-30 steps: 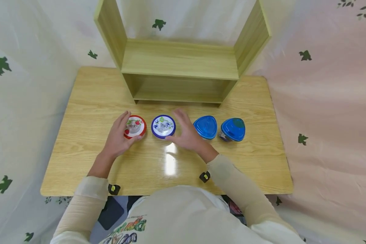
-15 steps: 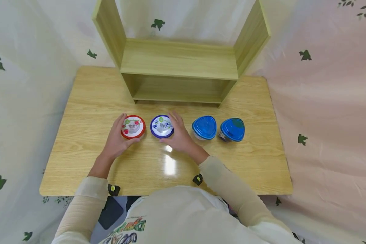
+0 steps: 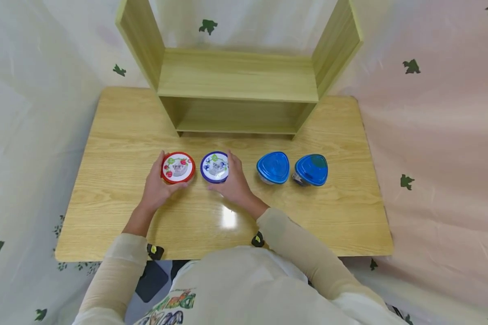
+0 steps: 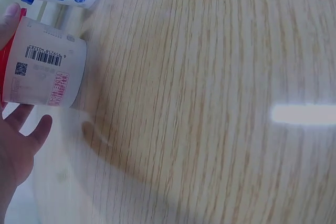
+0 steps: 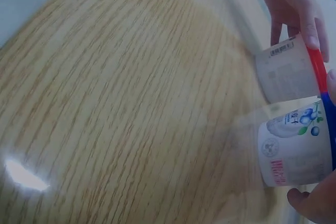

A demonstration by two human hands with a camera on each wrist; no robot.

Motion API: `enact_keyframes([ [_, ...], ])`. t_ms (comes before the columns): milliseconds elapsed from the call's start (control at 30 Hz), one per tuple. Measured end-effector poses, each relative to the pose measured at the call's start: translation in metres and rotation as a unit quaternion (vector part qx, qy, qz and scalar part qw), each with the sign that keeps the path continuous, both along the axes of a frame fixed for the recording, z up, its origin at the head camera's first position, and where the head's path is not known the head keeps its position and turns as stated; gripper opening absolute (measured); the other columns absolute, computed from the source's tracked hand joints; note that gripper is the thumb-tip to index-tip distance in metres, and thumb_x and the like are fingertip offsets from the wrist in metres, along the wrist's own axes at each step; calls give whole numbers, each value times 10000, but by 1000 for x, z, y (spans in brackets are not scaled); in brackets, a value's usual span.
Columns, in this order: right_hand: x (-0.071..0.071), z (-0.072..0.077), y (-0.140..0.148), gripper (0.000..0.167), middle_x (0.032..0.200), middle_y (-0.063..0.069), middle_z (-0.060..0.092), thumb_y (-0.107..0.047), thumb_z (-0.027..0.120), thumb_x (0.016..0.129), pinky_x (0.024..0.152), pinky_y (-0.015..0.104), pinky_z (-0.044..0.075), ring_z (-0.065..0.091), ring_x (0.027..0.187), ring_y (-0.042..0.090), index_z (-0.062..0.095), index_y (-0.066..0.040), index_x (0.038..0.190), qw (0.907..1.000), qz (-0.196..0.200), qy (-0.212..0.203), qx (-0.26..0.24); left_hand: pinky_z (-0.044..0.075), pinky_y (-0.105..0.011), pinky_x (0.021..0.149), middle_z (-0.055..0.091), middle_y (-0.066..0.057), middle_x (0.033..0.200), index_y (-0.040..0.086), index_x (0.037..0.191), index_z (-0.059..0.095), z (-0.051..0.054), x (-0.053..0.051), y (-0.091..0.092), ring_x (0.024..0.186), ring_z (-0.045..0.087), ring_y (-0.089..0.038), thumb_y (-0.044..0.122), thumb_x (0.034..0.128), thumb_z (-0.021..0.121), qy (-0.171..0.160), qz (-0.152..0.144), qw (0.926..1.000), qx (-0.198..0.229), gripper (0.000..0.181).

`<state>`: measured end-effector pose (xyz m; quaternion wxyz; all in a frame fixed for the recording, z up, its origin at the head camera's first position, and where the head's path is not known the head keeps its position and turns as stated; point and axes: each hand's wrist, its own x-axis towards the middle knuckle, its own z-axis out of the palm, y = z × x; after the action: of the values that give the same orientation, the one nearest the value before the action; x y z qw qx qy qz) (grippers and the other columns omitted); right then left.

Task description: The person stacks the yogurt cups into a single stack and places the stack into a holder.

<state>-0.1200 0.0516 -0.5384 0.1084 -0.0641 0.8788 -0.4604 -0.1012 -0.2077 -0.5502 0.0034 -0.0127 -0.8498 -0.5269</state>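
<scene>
My left hand holds a round plastic cup with a red-rimmed strawberry lid, its thumb at the near side and fingers round the left. Beside it, a matching cup with a blue-rimmed blueberry lid is held by my right hand, which wraps its right side. In the left wrist view, the red-lidded cup shows a barcode, and the left thumb lies on its lid. Both cups stand on the table in the right wrist view, where the blue-lidded cup is nearer and the right thumb is visible.
Two tubs with triangular blue lids, one nearer the right hand and another farther right, stand on the wooden table. Behind the row rises a wooden two-level shelf with tall side panels.
My right hand has moved left and closed round the blue-lidded cup. The left hand has shifted slightly left and settled round the red-lidded cup. Both cups stay in about the same place.
</scene>
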Motion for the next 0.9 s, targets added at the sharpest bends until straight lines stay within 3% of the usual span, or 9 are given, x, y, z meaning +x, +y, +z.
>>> enact_keyframes([
  [200, -1, -3, 1, 1264, 1598, 111, 294, -352, 946, 696, 1124, 519, 360, 381, 1414, 335, 113, -164, 1627, 9996, -183, -189, 109, 220, -512, 1197, 298, -144, 1618, 76, 1615, 163, -1, -4, 2, 1473, 284, -325, 156, 698, 947, -249, 68, 9996, 75, 1209],
  [333, -6, -5, 9, 1213, 1568, 103, 371, -313, 948, 699, 1136, 508, 346, 395, 1410, 311, 171, -155, 1617, 9993, -162, -267, -200, 246, -525, 1186, 316, -148, 1603, 93, 1606, 211, -2, -9, 5, 1455, 309, -329, 174, 703, 946, -412, 43, 9989, 223, 1167],
  [500, -15, -12, 19, 1139, 1509, 80, 459, -201, 955, 688, 1139, 458, 354, 450, 1371, 266, 258, -136, 1587, 9967, 179, -304, -731, 277, -529, 1165, 369, -186, 1550, 89, 1591, 210, -2, -11, 7, 1406, 362, -341, 110, 703, 936, -627, 59, 9963, 583, 1148],
  [633, -21, -16, 24, 1127, 1482, 68, 492, -156, 956, 679, 1125, 451, 367, 473, 1350, 252, 277, -141, 1579, 9936, 480, -340, -967, 274, -534, 1162, 366, -240, 1524, 32, 1570, 180, 12, -8, 12, 1387, 365, -374, 23, 725, 897, -726, 58, 9939, 824, 1108],
  [767, -25, -17, 25, 1139, 1478, 87, 500, -165, 962, 669, 1124, 466, 364, 477, 1348, 274, 282, -142, 1582, 9939, 551, -381, -879, 277, -516, 1163, 366, -269, 1507, -22, 1546, 182, 27, -5, 17, 1381, 364, -388, -29, 734, 867, -705, 57, 9919, 1057, 1062],
  [900, -30, -15, 27, 1130, 1482, 74, 500, -196, 964, 672, 1130, 469, 361, 474, 1352, 266, 297, -163, 1583, 9951, 543, -477, -675, 279, -486, 1171, 368, -237, 1513, 2, 1549, 189, 24, -8, 18, 1391, 363, -353, -11, 730, 879, -743, 114, 9899, 1201, 1071],
])
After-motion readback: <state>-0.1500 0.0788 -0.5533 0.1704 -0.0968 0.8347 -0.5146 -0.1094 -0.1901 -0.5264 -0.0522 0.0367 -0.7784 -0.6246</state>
